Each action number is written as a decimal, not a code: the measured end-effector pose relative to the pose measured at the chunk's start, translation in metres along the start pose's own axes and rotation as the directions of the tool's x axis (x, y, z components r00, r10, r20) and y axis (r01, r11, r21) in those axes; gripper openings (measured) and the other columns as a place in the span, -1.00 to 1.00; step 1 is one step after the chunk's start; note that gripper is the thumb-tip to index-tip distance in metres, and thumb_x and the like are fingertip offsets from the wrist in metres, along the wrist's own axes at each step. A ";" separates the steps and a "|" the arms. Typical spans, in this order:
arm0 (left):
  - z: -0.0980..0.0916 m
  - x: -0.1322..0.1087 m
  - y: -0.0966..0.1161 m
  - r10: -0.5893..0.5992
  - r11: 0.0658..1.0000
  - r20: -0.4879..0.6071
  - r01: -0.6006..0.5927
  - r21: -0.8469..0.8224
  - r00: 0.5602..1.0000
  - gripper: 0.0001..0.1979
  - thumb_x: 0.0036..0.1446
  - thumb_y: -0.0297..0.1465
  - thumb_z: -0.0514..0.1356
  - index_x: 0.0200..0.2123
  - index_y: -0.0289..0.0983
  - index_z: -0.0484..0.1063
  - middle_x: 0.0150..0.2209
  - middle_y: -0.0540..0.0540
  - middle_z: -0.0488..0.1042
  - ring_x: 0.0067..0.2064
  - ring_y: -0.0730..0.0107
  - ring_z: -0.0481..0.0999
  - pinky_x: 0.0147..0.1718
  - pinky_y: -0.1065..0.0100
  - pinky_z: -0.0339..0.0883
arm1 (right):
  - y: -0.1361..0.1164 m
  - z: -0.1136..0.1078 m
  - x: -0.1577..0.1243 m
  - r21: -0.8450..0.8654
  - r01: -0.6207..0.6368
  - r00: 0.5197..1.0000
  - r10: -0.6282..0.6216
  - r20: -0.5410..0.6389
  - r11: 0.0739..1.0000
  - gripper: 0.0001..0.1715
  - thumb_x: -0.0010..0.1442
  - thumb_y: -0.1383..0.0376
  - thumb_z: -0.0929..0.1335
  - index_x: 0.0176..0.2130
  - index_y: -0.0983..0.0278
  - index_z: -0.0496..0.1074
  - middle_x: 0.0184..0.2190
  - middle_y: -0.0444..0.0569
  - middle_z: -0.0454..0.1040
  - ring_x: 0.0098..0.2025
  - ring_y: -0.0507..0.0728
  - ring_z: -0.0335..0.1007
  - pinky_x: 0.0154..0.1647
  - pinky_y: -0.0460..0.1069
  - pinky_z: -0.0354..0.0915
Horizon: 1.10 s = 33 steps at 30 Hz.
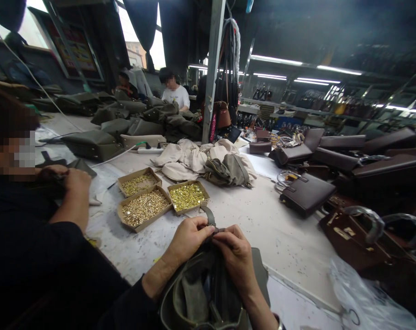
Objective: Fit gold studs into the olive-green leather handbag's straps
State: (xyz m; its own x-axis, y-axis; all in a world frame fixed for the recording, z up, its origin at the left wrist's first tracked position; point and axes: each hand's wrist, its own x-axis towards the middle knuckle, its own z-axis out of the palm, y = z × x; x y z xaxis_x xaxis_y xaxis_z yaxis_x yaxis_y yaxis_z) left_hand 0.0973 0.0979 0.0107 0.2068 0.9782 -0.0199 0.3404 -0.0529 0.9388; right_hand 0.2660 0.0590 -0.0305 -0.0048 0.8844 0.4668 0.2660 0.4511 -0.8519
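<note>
An olive-green bag [194,288] lies in front of me at the table's near edge, its mouth gaping toward me. My left hand [190,236] pinches a short strap [208,214] with a metal ring at the bag's far edge. Close beside it, my right hand [235,250] has its fingers pressed together on the same edge of the bag, near the strap's base. Any small part between my fingertips is hidden. Just beyond my hands stand three cardboard trays: one of bright gold fittings [189,196], one of paler gold pieces [144,207], and one partly filled [137,183].
To the left, a co-worker's hand [77,181] works on dark material. Cream cloth pouches [183,158] and an olive pouch [228,169] lie beyond the trays. Brown handbags [307,192] crowd the right side, with clear plastic [369,293] nearer. A metal post [213,73] rises behind.
</note>
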 end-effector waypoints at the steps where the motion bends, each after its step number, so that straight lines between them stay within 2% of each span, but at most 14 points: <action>1: 0.000 0.000 0.000 -0.001 1.000 -0.002 0.001 0.002 1.000 -0.70 0.08 -0.19 0.23 -0.53 -0.27 0.37 -0.52 0.04 0.31 -0.40 0.39 0.26 -0.41 0.38 0.13 | 0.000 0.000 0.000 0.000 0.001 1.000 -0.001 -0.002 1.000 -0.82 0.24 0.43 0.44 -0.29 0.15 0.62 -0.38 -0.14 0.38 -0.29 0.06 0.39 -0.28 -0.09 0.31; 13: 0.000 -0.002 -0.002 0.001 0.999 -0.011 -0.001 0.034 1.000 -0.68 0.08 -0.19 0.22 -0.57 -0.25 0.27 -0.54 0.07 0.22 -0.42 0.40 0.22 -0.42 0.36 0.07 | 0.003 0.003 -0.002 0.041 -0.008 0.999 0.010 -0.031 0.999 -0.77 0.22 0.45 0.44 -0.26 0.12 0.63 -0.39 -0.14 0.36 -0.32 0.05 0.34 -0.34 -0.10 0.29; 19: 0.002 -0.003 0.000 -0.009 1.000 -0.010 0.009 0.001 1.000 -0.69 0.07 -0.17 0.21 -0.55 -0.26 0.29 -0.53 0.06 0.23 -0.41 0.39 0.22 -0.41 0.36 0.09 | 0.001 0.005 -0.003 0.033 -0.025 0.998 0.026 -0.051 0.999 -0.76 0.22 0.46 0.42 -0.28 0.12 0.63 -0.39 -0.14 0.34 -0.32 0.06 0.35 -0.33 -0.10 0.29; 26: 0.004 -0.004 -0.003 -0.030 0.998 -0.017 0.029 -0.059 0.999 -0.68 0.08 -0.17 0.22 -0.54 -0.24 0.25 -0.55 0.09 0.16 -0.45 0.42 0.16 -0.45 0.37 0.03 | -0.003 0.009 -0.006 0.003 -0.070 0.993 0.070 -0.095 0.998 -0.78 0.22 0.45 0.42 -0.30 0.14 0.61 -0.38 -0.14 0.42 -0.30 0.07 0.40 -0.27 -0.08 0.30; 33: 0.002 -0.006 0.000 -0.014 0.994 -0.019 0.012 -0.107 1.000 -0.73 0.08 -0.21 0.23 -0.52 -0.26 0.34 -0.52 0.07 0.25 -0.43 0.41 0.21 -0.42 0.38 0.11 | -0.009 0.008 -0.001 -0.049 -0.127 0.989 0.122 -0.086 0.991 -0.83 0.21 0.43 0.41 -0.33 0.18 0.58 -0.38 -0.13 0.45 -0.29 0.08 0.41 -0.25 -0.06 0.29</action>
State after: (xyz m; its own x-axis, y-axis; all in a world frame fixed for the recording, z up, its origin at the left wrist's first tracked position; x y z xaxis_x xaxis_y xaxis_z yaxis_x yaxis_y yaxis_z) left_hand 0.0977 0.0916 0.0097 0.1850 0.9824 -0.0263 0.2429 -0.0197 0.9698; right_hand 0.2560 0.0553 -0.0253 0.1109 0.9192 0.3778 0.3113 0.3289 -0.8916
